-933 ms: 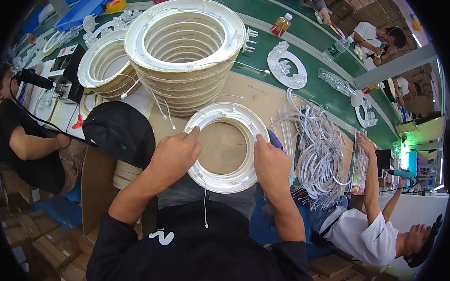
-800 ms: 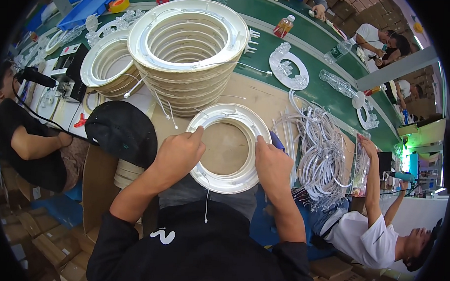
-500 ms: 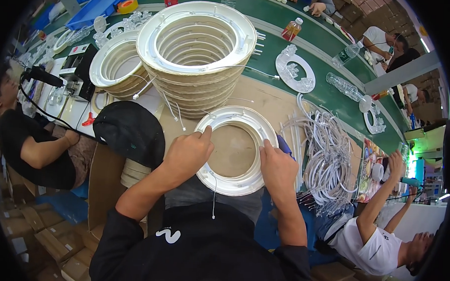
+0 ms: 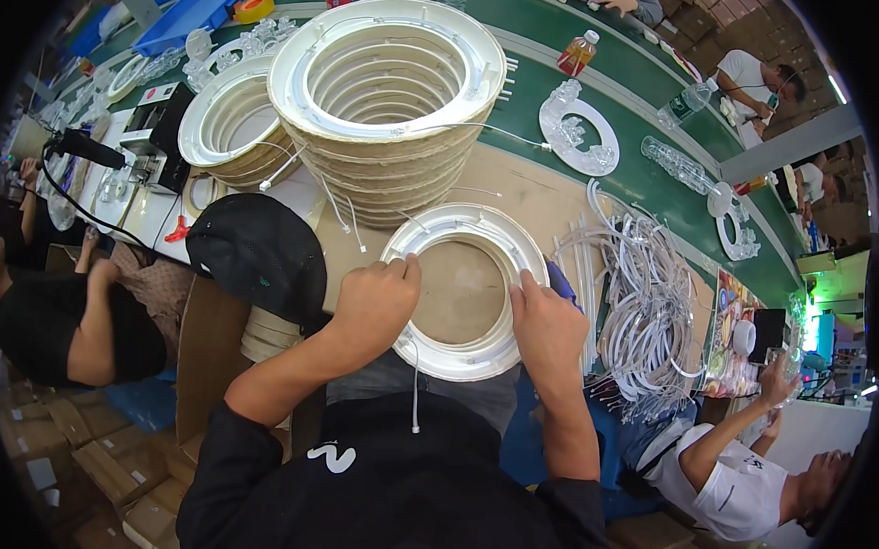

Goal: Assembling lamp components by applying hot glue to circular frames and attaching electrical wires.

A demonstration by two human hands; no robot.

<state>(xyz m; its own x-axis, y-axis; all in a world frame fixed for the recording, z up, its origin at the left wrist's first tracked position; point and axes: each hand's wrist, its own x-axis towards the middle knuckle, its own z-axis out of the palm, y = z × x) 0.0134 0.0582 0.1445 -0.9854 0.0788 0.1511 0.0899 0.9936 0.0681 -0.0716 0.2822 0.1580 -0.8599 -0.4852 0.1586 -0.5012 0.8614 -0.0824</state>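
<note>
Left hand has drawn its index finger in and sits bunched on the white ring above the lap; what it pinches, I cannot tell. Right hand pinches the opposite rim. Turning could snag the hanging cable on the shirt.

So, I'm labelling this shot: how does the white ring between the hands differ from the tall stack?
The white ring is low; the tall stack rises in many layers. The left hand and right hand touch the white ring, while no hand touches the tall stack. Both have white upper faces and round openings.
</note>
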